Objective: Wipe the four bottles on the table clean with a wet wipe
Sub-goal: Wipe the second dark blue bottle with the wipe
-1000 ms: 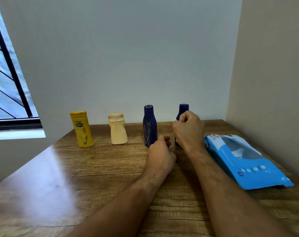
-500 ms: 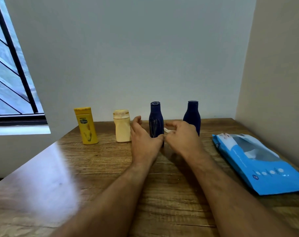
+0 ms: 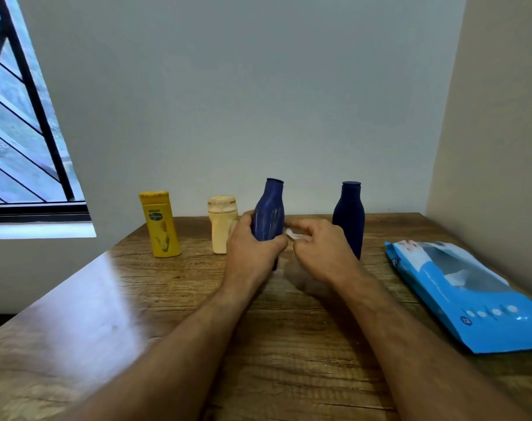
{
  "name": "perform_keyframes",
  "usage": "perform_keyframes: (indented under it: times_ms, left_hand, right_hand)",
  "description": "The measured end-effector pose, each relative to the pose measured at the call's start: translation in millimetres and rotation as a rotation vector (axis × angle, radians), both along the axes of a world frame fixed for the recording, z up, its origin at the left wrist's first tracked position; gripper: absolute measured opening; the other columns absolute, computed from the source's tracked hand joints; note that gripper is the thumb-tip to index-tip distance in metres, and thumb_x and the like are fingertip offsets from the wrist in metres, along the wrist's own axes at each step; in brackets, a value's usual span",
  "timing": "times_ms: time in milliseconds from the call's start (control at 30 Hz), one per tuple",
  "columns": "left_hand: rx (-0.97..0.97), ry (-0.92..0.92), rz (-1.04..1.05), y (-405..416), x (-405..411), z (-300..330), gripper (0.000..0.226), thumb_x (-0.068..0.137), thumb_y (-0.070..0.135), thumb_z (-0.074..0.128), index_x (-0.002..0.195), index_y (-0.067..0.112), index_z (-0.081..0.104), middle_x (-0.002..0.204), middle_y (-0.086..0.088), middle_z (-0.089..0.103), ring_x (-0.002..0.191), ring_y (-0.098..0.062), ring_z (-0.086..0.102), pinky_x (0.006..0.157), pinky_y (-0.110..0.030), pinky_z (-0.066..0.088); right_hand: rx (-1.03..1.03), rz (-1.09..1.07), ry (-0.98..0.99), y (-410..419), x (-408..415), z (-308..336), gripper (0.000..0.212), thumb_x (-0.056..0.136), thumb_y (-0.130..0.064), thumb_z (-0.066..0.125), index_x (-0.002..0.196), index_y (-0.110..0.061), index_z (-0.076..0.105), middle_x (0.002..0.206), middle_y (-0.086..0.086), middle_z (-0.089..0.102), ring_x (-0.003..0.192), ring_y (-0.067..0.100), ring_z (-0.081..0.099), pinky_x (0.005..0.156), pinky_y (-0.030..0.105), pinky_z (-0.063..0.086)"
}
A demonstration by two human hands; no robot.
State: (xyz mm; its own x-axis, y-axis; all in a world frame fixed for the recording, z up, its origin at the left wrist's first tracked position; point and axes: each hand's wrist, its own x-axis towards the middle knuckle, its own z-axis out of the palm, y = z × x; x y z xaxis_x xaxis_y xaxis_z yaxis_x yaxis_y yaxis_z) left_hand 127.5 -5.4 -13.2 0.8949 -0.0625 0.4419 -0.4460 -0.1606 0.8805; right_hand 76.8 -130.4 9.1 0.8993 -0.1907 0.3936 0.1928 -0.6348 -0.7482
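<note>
Wooden table by grey wall, left hand gripping blue bottle, right hand pinching wipe

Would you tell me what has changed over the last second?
The left hand moved to the streaked blue bottle, gripped and tilted it. The right hand left the other blue bottle, still pinching the wipe. Both other bottles and the wipe pack stayed put.

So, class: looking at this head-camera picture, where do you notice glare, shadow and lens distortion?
Head view: window light throws a pale glare patch on the table at its left; a soft shadow lies under the right hand; the wide lens leans the window frame and the right wall; the blue wipes pack looks stretched.
</note>
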Motion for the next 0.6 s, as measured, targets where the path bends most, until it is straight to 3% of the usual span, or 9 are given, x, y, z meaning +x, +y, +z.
perform_keyframes:
  times_ms: [100, 167, 233, 333, 433, 500, 600]
  left_hand:
    - [-0.18, 0.171, -0.221, 20.4, -4.7, 6.1, 0.056, 0.074, 0.005, 0.083, 0.116, 0.03, 0.055, 0.112, -0.006, 0.064, 0.096, -0.027, 0.069, 0.075, -0.044, 0.063]
    - [-0.3, 0.278, -0.362, 31.7, -5.9, 2.2, 0.06, 0.077, -0.002, 0.08, 0.123, 0.026, 0.054, 0.116, -0.013, 0.063, 0.094, -0.033, 0.07, 0.073, -0.049, 0.062]
    - [-0.391, 0.313, -0.44, 36.3, -5.5, -1.6, 0.058, 0.082, -0.004, 0.074, 0.129, 0.021, 0.05, 0.113, -0.018, 0.065, 0.085, -0.031, 0.069, 0.068, -0.045, 0.06]
    - [-0.43, 0.306, -0.446, 34.3, -4.5, -0.5, 0.046, 0.09, 0.018, 0.069, 0.132, 0.017, 0.051, 0.107, -0.016, 0.069, 0.079, -0.027, 0.069, 0.065, -0.04, 0.059]
    - [-0.455, 0.392, -0.508, 30.4, -5.9, 0.8, 0.056, 0.095, 0.056, 0.05, 0.128, 0.012, 0.06, 0.105, -0.017, 0.071, 0.077, -0.027, 0.068, 0.068, -0.04, 0.056]
    - [-0.448, 0.45, -0.521, 28.8, -8.0, 0.1, 0.064, 0.099, 0.063, 0.034, 0.122, 0.012, 0.065, 0.102, -0.018, 0.071, 0.076, -0.028, 0.067, 0.069, -0.04, 0.055]
    - [-0.465, 0.452, -0.5, 27.2, -11.2, 1.2, 0.057, 0.102, 0.057, 0.032, 0.115, 0.014, 0.066, 0.093, -0.013, 0.073, 0.075, -0.023, 0.069, 0.063, -0.037, 0.057]
  right_hand:
    - [0.042, -0.042, -0.105, 2.6, -1.3, 2.5, 0.046, 0.089, -0.007, 0.058, 0.133, -0.022, 0.059, 0.132, -0.002, 0.062, 0.113, 0.01, 0.061, 0.095, 0.031, 0.054]
    - [0.043, -0.096, -0.216, 3.7, -0.6, 3.2, 0.037, 0.091, -0.011, 0.059, 0.126, -0.021, 0.065, 0.123, -0.004, 0.067, 0.106, 0.003, 0.062, 0.089, 0.017, 0.052]
    - [0.048, -0.119, -0.321, 5.4, 0.3, 4.0, 0.027, 0.092, -0.015, 0.062, 0.118, -0.021, 0.07, 0.111, -0.007, 0.071, 0.095, -0.002, 0.063, 0.077, 0.003, 0.047]
    - [0.0, -0.101, -0.43, 9.4, 1.6, 3.5, 0.023, 0.092, -0.017, 0.065, 0.113, -0.022, 0.072, 0.103, -0.011, 0.068, 0.093, -0.004, 0.061, 0.079, 0.003, 0.047]
    - [-0.086, -0.086, -0.499, 14.1, 1.8, 3.0, 0.023, 0.092, -0.016, 0.066, 0.114, -0.019, 0.072, 0.1, -0.006, 0.065, 0.088, -0.005, 0.059, 0.078, 0.002, 0.045]
    - [-0.078, -0.076, -0.543, 16.9, 1.1, 4.2, 0.023, 0.092, -0.015, 0.066, 0.115, -0.016, 0.072, 0.095, -0.006, 0.062, 0.082, -0.007, 0.058, 0.073, 0.0, 0.043]
    - [-0.092, -0.029, -0.54, 20.5, -0.3, 4.1, 0.024, 0.092, -0.015, 0.066, 0.116, -0.014, 0.072, 0.087, -0.008, 0.056, 0.077, -0.006, 0.057, 0.065, 0.002, 0.043]
